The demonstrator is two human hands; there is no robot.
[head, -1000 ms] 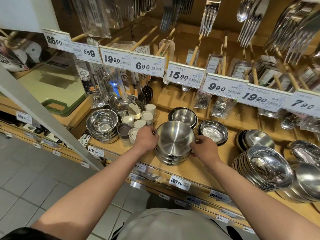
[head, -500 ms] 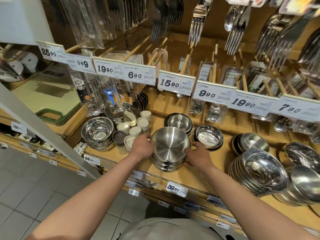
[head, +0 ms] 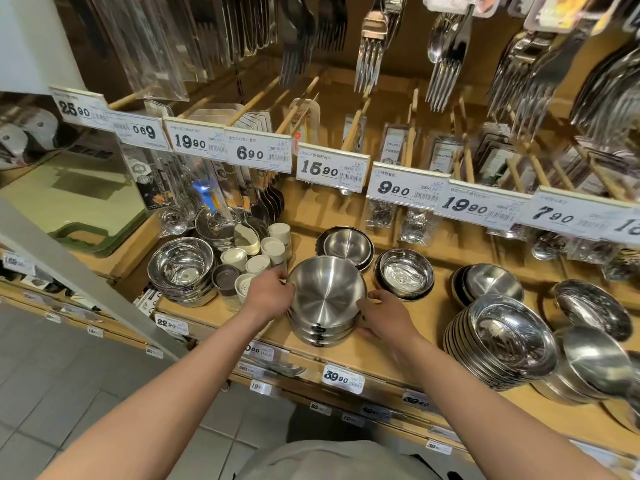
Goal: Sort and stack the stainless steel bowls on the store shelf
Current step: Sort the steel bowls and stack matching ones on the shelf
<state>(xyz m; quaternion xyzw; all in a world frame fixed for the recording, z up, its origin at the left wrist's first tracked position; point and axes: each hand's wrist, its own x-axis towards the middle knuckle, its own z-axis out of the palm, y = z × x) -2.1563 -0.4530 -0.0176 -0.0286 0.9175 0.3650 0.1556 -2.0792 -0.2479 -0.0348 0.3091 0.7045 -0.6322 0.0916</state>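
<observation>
Stainless steel bowl stack [head: 323, 306] stands at the wooden shelf [head: 381, 351] front edge, between both hands. Left hand [head: 270, 295] grips the top rim; right hand [head: 384, 315] cups the stack's side, fingers curled. Recommended: equal pressure both sides, rims level, clear of the small cups [head: 258, 263].

A stack of steel bowls [head: 325, 306] on the wooden shelf [head: 381, 355] is gripped at its sides by the left hand [head: 270, 296] and right hand [head: 384, 318]. White cups [head: 263, 254] are seen left of the stack.
</observation>
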